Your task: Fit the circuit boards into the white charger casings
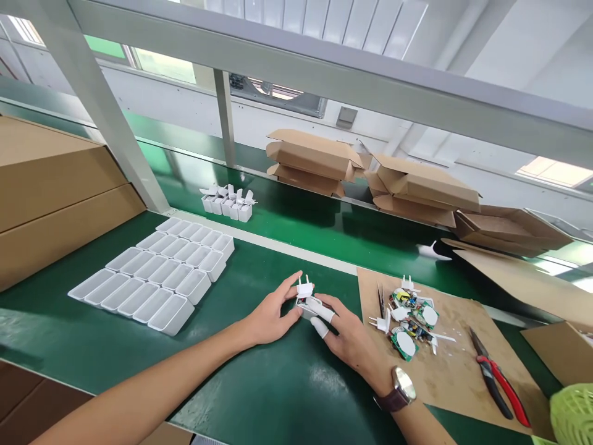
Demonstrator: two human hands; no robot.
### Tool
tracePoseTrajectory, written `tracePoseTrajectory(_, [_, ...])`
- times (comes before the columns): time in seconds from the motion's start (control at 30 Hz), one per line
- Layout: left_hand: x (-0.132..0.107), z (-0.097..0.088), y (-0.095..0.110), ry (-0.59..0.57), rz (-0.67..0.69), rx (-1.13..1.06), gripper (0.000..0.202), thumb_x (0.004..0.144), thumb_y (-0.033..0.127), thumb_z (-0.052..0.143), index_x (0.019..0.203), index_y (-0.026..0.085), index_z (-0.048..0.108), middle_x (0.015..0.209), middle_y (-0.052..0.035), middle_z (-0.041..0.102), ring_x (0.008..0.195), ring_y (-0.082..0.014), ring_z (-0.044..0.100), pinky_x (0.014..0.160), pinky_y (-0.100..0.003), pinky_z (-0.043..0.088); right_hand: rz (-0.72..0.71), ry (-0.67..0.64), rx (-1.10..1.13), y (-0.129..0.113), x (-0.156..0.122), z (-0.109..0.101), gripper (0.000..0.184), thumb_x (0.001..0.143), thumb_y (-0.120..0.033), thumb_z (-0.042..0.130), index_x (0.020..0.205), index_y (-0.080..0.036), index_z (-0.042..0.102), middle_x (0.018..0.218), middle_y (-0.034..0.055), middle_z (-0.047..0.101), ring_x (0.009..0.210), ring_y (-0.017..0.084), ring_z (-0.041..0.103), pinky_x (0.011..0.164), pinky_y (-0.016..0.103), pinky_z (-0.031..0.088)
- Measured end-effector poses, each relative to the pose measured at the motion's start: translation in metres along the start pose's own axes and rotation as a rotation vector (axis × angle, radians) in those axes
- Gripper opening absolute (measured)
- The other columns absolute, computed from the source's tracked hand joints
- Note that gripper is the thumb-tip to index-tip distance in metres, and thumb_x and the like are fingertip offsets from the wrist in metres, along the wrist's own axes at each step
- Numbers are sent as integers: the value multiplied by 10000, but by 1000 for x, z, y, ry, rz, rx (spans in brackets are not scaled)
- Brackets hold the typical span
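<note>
In front of me my left hand [271,316] grips a small white charger case [306,311] between thumb and fingers. A white plug piece [304,289] with two pins stands up at the far end of the case. My right hand [349,340], wearing white finger cots and a watch, closes on the near right side of the same case. Its fingers partly hide the inside. To the right, several green circuit boards [405,344] with white round pads and attached plugs lie on a cardboard sheet [445,377].
Rows of open white cases [152,269] stand at left on the green table. Beyond the pale strip, several cases with plugs [228,204] form a group. Red-and-black pliers [498,377] and tweezers [380,301] lie on the cardboard. Open cartons [417,185] line the back; a green basket [572,414] sits lower right.
</note>
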State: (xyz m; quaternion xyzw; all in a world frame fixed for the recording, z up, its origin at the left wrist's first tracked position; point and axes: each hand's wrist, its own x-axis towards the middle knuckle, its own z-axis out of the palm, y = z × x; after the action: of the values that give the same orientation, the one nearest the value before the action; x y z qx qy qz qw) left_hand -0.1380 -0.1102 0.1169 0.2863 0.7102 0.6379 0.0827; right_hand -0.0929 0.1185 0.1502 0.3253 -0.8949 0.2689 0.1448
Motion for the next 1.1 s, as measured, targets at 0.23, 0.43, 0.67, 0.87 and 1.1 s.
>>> tracePoseTrajectory(0.23, [-4,2,-1,-18,27,62,922,998,229,582,1678,285,-38,1630,-128,465,1493,-259,489,1246,-547,380,-57,115,103,9,3,20,480,1029,-154,536,1478,-322,523,1279,104,694,1118,219,736,939,365,654])
tracePoseTrajectory(0.43, [-9,3,7,-11,41,172,1085,971,336,691,1657,304,-149,1663,-145,408,1520,-297,445,1248,-574,370,-32,170,99,1,-2,19,539,1002,-78,519,1487,-312,502,1285,115,682,1139,222,723,949,362,646])
tracePoseTrajectory(0.67, [-13,4,14,-18,31,201,1066,964,434,710,1645,415,-109,1682,-147,375,1431,-309,557,1157,-548,486,-25,158,130,-2,-6,24,400,949,-36,517,1270,-245,630,1222,127,706,1057,236,738,848,360,669])
tracePoseTrajectory(0.87, [-14,2,4,2,234,245,1287,774,537,880,1665,337,-26,1644,-213,389,1497,-400,447,1171,-621,449,-25,206,107,-7,-6,22,415,934,-22,496,1272,-230,616,1258,144,694,1085,231,732,853,351,662])
tracePoseTrajectory(1.1, [-7,-3,18,146,392,460,465,950,160,672,1388,246,538,1220,-114,630,1133,-242,664,972,-425,595,56,153,124,-6,-9,27,399,977,-101,519,1337,-264,577,1233,122,715,1070,253,747,876,398,666])
